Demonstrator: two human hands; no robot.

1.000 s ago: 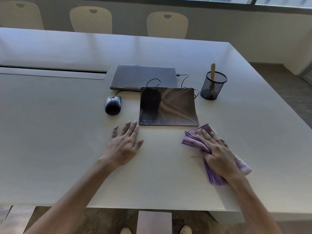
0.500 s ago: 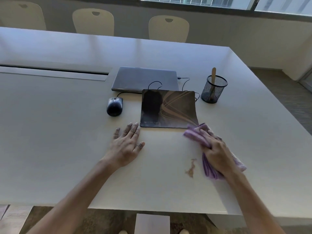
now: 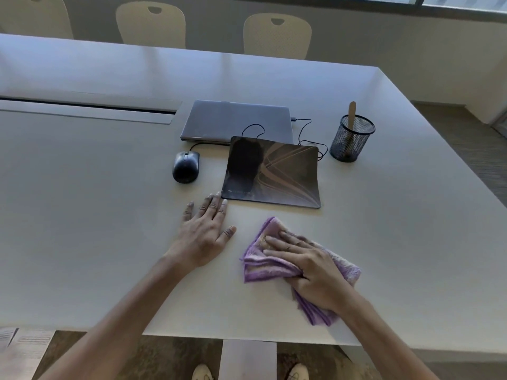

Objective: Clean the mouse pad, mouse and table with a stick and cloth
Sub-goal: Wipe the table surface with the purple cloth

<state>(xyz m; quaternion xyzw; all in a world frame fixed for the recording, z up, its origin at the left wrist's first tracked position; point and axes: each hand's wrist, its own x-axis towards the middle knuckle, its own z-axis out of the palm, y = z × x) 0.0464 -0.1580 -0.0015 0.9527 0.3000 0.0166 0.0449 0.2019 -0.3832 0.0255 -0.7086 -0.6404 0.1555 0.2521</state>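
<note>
Near table edge, cloth: a crumpled purple cloth [image 3: 267,263] lay on the grey table [image 3: 82,215], in front of the mouse pad and apart from it
Right hand: the right hand [image 3: 307,266] pressed down on the cloth, fingers stretched over its top and the thumb tucked into the folds at the near side
Left hand: the left hand [image 3: 204,233] rested flat on the bare table, fingers straight and spread, holding nothing; its fingertips lay just beside the near left corner of the pad
Mouse pad: a dark mouse pad [image 3: 274,174] with pale curved lines lay flat beyond both hands
Mouse: a black wired mouse [image 3: 185,166] sat on the table just left of the pad, not on it
Stick: a wooden stick [image 3: 351,112] stood upright in a black mesh cup [image 3: 351,142] to the right of the pad
Laptop: a closed grey laptop [image 3: 236,120] lay behind the pad, the pad's far edge overlapping it
Chairs: three pale chairs [image 3: 277,34] stood along the far side of the table
</note>
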